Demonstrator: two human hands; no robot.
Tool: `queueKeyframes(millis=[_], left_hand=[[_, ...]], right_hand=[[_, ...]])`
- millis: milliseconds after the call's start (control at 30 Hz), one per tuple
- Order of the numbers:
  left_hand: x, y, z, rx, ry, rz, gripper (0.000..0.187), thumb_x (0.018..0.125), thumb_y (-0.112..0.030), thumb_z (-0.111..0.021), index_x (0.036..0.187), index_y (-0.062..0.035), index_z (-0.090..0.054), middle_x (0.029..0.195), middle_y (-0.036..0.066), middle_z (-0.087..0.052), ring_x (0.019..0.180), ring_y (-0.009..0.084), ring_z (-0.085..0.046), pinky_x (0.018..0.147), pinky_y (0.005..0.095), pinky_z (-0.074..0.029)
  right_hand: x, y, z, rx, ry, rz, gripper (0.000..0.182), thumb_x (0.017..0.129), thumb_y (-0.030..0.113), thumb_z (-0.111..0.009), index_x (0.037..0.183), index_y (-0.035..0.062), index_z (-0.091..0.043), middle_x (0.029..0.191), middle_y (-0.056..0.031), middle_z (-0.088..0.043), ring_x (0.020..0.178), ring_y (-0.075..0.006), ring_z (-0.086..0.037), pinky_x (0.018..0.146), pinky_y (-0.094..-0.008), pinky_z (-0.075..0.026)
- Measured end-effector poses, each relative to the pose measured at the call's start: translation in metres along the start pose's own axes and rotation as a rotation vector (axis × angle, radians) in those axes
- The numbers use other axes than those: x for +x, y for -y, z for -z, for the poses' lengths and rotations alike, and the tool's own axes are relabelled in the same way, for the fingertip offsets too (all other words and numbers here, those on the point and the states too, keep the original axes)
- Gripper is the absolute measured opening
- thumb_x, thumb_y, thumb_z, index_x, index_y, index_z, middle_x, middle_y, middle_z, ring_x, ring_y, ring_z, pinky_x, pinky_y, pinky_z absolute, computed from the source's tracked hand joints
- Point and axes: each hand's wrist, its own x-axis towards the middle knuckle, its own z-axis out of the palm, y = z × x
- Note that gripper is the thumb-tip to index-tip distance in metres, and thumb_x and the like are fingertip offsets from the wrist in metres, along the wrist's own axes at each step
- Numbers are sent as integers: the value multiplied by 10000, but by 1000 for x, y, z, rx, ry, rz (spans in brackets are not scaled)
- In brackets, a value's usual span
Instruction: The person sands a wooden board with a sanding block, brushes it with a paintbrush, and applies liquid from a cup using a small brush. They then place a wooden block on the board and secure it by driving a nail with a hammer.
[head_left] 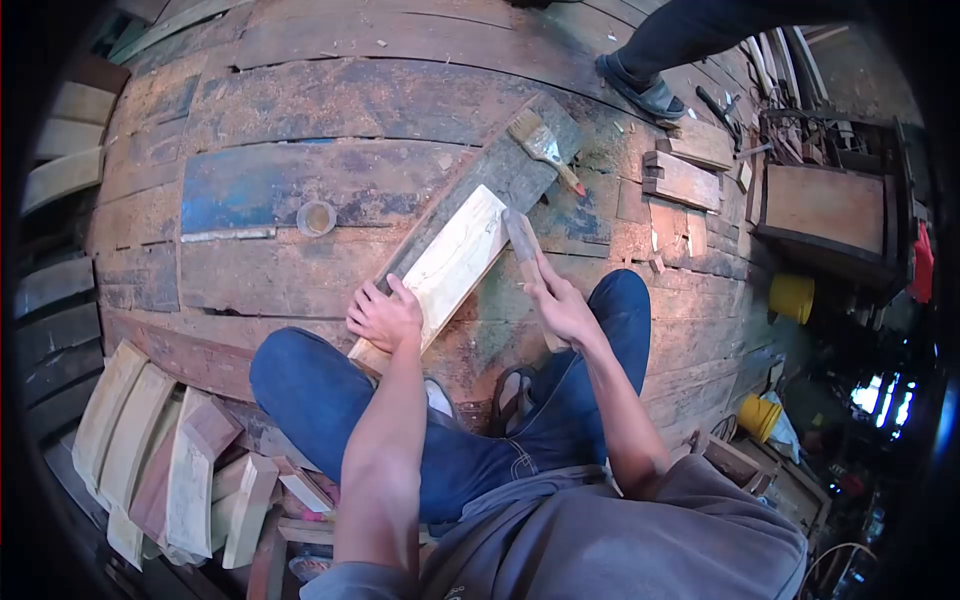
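Fingers of the right hand (562,305) wrap the handle of a long flat tool (522,240), gripping it firmly; its worn blade end points up and away from the body and rests just beside the right edge of a pale plank (450,265). What kind of tool it is cannot be told for sure, perhaps a file or a chisel.

The left hand (385,315) lies flat and spread on the near end of the plank, pressing it down, closed around nothing. The plank's long axis runs on a slant from that hand, near the left knee, up and to the right. So the plank lies between the two hands: the left one is on it, the right one is close by its side with the tool's tip level with the plank's far half.

The plank sits on top of a darker, longer board (520,165) that follows the same slant and sticks out beyond it at the far end. On that far end lies a paintbrush (545,145), bristles to the upper left, well apart from both hands.

Everything rests on a rough wooden floor (300,270) with sawdust and a small round lid (316,217) to the left. Cut pieces of wood (170,460) are stacked by the left leg. Another person's foot (645,90) in a sandal stands at the top right.
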Motion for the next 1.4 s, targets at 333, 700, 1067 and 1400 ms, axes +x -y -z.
queueKeyframes(millis=[333,700,1067,1400], left_hand=[[-2,-3,11,59,85,21,515,954,-513,-523,1176,-71,-666,1189,124,-652,1125,342,-548,1060,483,-327],[-2,-3,10,29,104,37,518,958,-499,-520,1198,-62,-658,1252,120,-640,1193,326,-532,1069,478,-322],[-1,-2,11,37,125,59,507,961,-505,-512,1213,-88,-653,1257,111,-638,1208,320,-520,1097,482,-293],[-1,1,6,-10,62,32,464,948,-483,-526,1162,-90,-651,1158,130,-634,1134,327,-525,1095,491,-289]], right_hand=[[6,15,-2,-26,0,-61,727,945,354,-531,1590,123,-290,1244,-322,-631,1173,-502,-597,1031,-475,-466],[5,-5,1,-43,43,-8,746,946,353,-558,1604,160,-265,1249,-305,-647,1196,-460,-613,1033,-443,-475],[82,-114,56,-117,77,354,821,847,256,-736,1560,127,-350,1418,-202,-570,1275,-336,-579,1074,-394,-438],[126,-126,34,-313,84,380,565,820,226,-721,1325,75,-516,1172,-246,-659,1137,-423,-620,956,-456,-490]])
